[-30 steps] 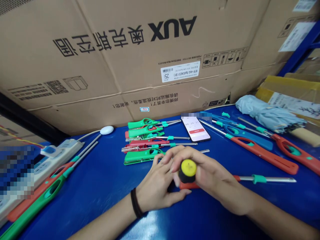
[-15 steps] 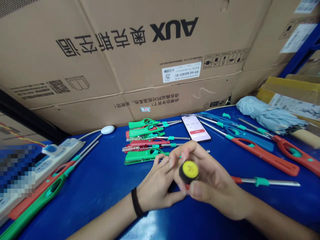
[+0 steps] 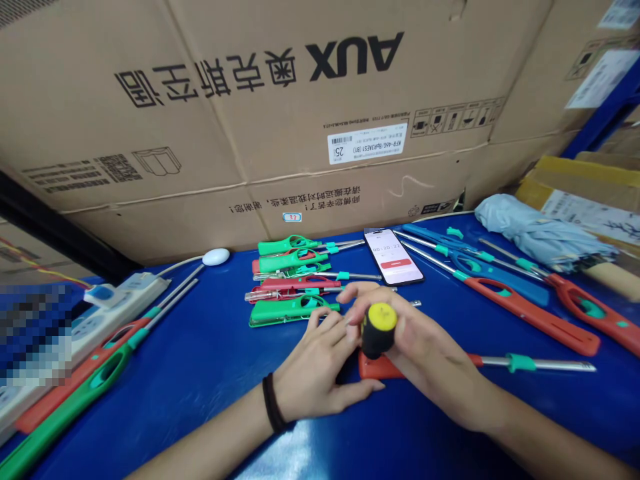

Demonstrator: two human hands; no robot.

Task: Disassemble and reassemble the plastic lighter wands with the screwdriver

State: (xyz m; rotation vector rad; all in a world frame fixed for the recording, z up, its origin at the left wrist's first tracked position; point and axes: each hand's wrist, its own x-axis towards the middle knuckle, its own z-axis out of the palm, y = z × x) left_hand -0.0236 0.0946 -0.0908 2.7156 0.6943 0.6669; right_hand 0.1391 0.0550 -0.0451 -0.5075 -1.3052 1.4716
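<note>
My right hand (image 3: 420, 347) is closed round a screwdriver (image 3: 379, 328) with a black handle and yellow cap, held upright over a red long-nosed lighter (image 3: 480, 363). That lighter lies flat on the blue table (image 3: 210, 360) with its metal tube pointing right. My left hand (image 3: 317, 370) rests on the lighter's handle end, fingers curled against it and thumb stretched along the table. A black band sits on my left wrist.
A pile of green and red lighters (image 3: 295, 283) lies just beyond my hands, with a phone (image 3: 393, 257) showing a timer beside it. More lighters (image 3: 520, 300) lie at right, a folded umbrella (image 3: 545, 233) behind them. A power strip (image 3: 100, 313) and two lighters (image 3: 75, 387) lie at left. A big cardboard box (image 3: 300, 107) stands behind.
My right hand has turned the screwdriver more upright, and the red lighter's handle now shows below it. The left hand has barely moved.
</note>
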